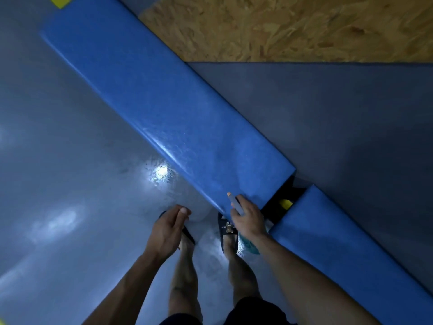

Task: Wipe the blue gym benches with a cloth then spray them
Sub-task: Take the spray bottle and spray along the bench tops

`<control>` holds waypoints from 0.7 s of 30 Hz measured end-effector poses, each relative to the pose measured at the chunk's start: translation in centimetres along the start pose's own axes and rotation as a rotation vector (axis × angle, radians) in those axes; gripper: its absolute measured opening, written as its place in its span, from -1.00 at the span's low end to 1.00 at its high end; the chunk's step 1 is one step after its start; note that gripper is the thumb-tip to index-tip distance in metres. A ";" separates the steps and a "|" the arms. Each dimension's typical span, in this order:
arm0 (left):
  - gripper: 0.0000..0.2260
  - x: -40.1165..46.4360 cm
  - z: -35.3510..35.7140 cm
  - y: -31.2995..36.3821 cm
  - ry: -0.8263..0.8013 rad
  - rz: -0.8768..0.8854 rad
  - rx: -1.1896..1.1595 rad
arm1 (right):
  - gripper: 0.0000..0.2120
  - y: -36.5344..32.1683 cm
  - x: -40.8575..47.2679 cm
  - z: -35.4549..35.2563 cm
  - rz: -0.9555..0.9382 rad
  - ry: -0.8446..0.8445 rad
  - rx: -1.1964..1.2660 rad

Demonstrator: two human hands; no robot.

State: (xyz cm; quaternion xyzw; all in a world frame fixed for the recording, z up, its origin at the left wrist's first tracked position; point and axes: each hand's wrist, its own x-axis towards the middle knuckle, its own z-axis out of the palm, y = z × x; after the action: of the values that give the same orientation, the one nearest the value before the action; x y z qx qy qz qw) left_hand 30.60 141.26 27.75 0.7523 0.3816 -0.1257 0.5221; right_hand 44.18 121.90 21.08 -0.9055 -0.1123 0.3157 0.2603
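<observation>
A long blue padded bench (168, 109) runs diagonally from the upper left to the centre. A second blue bench (346, 254) continues toward the lower right after a narrow gap. My right hand (248, 216) hovers over the near end of the long bench, shut on a spray bottle (235, 204). The bottle's grey nozzle with an orange tip points up along the bench, and its teal body shows under my wrist. My left hand (168, 228) hangs over the floor with its fingers curled. A pale blurred shape (201, 213) lies beside it; whether this is the cloth is unclear.
In the gap between the benches sit a black frame and a yellow part (285, 204). Glossy grey floor (70, 160) with light glare spreads on the left. A dark mat (339, 113) and a chipboard panel (293, 26) lie beyond the benches. My sandalled feet stand by the bench.
</observation>
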 end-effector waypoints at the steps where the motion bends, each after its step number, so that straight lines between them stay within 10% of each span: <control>1: -0.70 0.2 -0.5 -0.2 0.000 -0.005 -0.003 | -0.72 -0.6 0.8 -0.6 0.018 0.015 0.031; 7: -0.62 1.4 -3.6 -1.4 0.001 0.020 -0.016 | -0.91 -3.8 7.5 -5.1 0.163 0.166 0.106; 13: -0.67 2.6 -7.1 -3.0 -0.011 0.020 -0.022 | -0.55 -7.0 10.5 -7.8 0.266 0.206 -0.006; 21: -0.67 4.0 -12.0 -4.7 -0.030 0.005 -0.057 | -0.89 -12.0 7.2 -2.0 0.200 0.105 -0.075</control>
State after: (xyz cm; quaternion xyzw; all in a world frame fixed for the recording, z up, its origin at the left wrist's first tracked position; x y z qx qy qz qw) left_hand 27.45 154.39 27.21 0.7362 0.3753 -0.1248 0.5492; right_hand 50.51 133.77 25.21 -0.9366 -0.0192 0.2878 0.1988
